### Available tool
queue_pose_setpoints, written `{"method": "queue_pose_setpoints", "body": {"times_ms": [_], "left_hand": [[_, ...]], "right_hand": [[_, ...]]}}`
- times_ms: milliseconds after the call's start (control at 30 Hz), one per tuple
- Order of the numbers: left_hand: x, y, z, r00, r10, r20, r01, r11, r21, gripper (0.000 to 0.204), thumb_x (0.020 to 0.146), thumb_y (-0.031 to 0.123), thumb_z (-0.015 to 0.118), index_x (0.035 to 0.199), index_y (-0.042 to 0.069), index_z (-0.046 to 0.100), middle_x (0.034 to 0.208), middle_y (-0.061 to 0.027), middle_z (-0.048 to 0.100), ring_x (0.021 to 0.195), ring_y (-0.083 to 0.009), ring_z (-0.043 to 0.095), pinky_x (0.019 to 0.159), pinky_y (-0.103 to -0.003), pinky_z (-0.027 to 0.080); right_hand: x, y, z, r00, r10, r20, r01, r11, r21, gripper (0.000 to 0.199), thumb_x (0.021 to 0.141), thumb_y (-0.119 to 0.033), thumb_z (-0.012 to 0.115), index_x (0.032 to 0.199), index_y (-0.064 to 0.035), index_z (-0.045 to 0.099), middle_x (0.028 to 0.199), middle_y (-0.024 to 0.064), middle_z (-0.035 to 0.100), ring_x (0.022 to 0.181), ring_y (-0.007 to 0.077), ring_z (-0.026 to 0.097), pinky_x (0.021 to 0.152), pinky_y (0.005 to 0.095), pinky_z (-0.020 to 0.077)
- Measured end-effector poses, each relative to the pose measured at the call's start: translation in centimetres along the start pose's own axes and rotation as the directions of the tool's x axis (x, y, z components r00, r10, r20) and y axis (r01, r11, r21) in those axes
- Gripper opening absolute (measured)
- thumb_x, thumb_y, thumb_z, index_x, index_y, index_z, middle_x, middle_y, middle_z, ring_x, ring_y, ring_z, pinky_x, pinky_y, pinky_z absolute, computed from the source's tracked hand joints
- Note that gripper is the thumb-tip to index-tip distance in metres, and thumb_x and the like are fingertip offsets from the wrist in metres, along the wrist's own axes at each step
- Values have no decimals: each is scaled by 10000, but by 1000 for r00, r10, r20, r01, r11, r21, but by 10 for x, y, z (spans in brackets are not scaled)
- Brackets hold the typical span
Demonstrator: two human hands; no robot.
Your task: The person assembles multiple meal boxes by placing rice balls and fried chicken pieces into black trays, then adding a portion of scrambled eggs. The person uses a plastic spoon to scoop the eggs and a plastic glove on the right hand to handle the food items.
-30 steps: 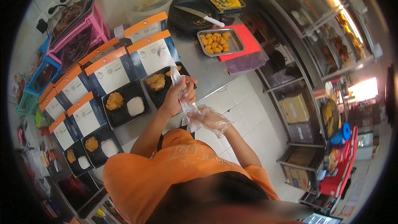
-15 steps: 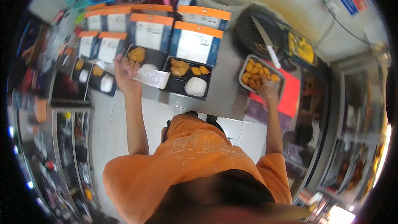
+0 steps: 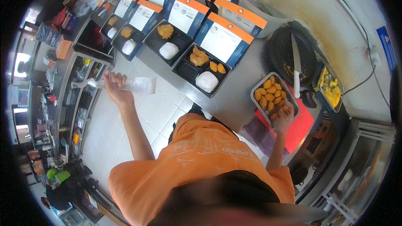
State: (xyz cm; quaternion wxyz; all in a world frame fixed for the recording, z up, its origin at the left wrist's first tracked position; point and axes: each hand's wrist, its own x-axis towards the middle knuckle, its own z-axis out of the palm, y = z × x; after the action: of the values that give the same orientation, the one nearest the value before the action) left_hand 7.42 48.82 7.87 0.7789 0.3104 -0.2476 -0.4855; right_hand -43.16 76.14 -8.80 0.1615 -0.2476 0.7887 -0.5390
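My left hand (image 3: pixel 118 93) is closed round a long white paper receipt (image 3: pixel 144 85), held out over the floor left of the counter. My right hand (image 3: pixel 285 119) reaches into the near right side of a metal tray (image 3: pixel 253 97) of golden nuggets (image 3: pixel 270 94), its fingers pinched on a nugget. Closest to the tray, a black meal box (image 3: pixel 190 73) holds fried chicken (image 3: pixel 199 56), a white wrapped round portion (image 3: pixel 207 82) and two nuggets (image 3: pixel 217 67). The box beside it (image 3: pixel 178 42) has chicken and a white portion, with its nugget compartment bare.
More filled boxes (image 3: pixel 127 37) line the counter edge, with orange-and-blue printed sleeves (image 3: pixel 224 37) behind them. A knife (image 3: pixel 296 58) lies across a round black board (image 3: pixel 278 46). Right of it sits a tray of yellow food (image 3: pixel 331 88). A red sheet (image 3: pixel 301 132) lies under the nugget tray.
My view has turned, so the counter appears slanted. My left hand with the receipt has moved away from the boxes, out over the floor. My right hand stays in the nugget tray.
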Motion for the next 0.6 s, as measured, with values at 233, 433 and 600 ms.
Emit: {"method": "queue_pose_setpoints", "body": {"times_ms": [233, 433, 600], "left_hand": [[29, -60, 27, 977, -175, 124, 185, 980, -75, 239, 982, 312, 494, 1022, 80, 533, 674, 39, 397, 571, -76, 323, 539, -235, 286], [79, -94, 37, 981, -195, 16, 195, 981, 8, 270, 991, 326, 471, 984, 73, 564, 663, 34, 416, 557, -78, 335, 541, -254, 303], [128, -107, 28, 971, -238, 26, 239, 970, -32, 276, 991, 329, 473, 984, 69, 565, 653, 28, 409, 533, -79, 327, 527, -253, 302]], "right_hand": [[-1, -32, -6, 972, 226, -56, -141, 763, 631, 436, 873, -217, 660, 1258, -120, 480, 1113, 41, 562, 935, 141, 569, 773, 300, 493], [2, -142, 93, 946, 215, 243, -321, 509, 799, 416, 900, -357, 622, 1231, -137, 497, 1034, 31, 579, 883, 130, 556, 737, 291, 481], [28, -193, 272, 619, 141, 773, -302, 951, 69, 378, 902, -279, 635, 1239, -150, 519, 1019, 31, 601, 906, 92, 578, 632, 231, 469]]}}
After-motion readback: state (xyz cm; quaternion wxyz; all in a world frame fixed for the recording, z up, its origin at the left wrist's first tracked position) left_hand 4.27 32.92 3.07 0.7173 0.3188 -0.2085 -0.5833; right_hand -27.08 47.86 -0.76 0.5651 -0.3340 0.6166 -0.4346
